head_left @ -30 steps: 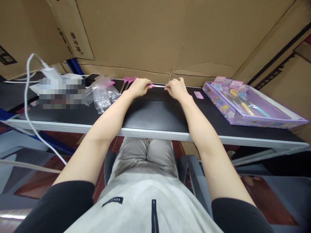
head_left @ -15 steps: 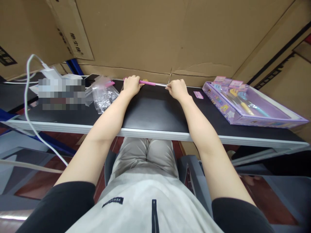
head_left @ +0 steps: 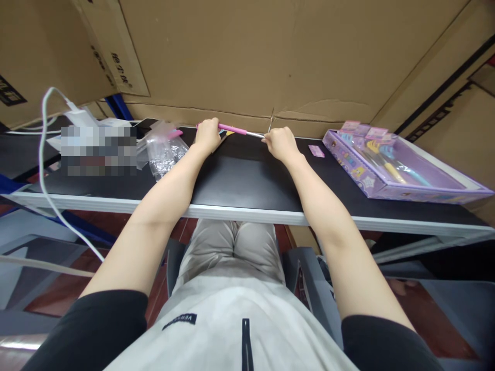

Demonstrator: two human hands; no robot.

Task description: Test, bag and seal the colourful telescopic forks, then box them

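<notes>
Both my hands rest at the far side of a black table (head_left: 247, 180). My left hand (head_left: 207, 135) is closed round the pink-handled end of a thin telescopic stick (head_left: 235, 130). My right hand (head_left: 280, 142) pinches the stick's silver metal end. The stick runs between the two hands, slightly raised on the left. Under it lies a small yellow and blue item (head_left: 227, 133), partly hidden.
Clear plastic bags (head_left: 164, 149) and another pink item lie left of my left hand. A purple toy box (head_left: 390, 165) sits at the right, with a small pink card (head_left: 316, 151) beside it. A white cable (head_left: 46, 170) hangs at the left. Cardboard boxes (head_left: 247, 56) wall off the back.
My left hand has slid left along the stick, so the stick is drawn out longer and its pink handle now shows. My right hand has stayed in place.
</notes>
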